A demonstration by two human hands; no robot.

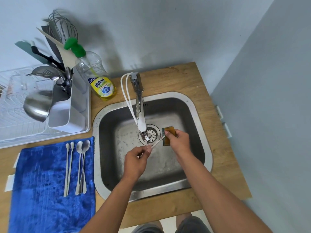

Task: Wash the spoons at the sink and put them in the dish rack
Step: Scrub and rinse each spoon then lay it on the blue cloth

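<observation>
Fingers of left hand (134,161) pinch spoon (157,143); right hand (178,140) grips sponge (169,136).

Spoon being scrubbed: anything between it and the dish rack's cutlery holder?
Nothing solid blocks it. The spoon is over the sink; the cutlery holder sits up-left, past the faucet and dish soap bottle, which flank the path.

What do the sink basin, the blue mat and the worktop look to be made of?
Sink: looks like brushed stainless steel, grey with dull reflections. Blue mat: seems a plush fabric, its pile catching light in streaks. Worktop: wood-grain surface, matte; solid wood or laminate, I cannot tell.
</observation>
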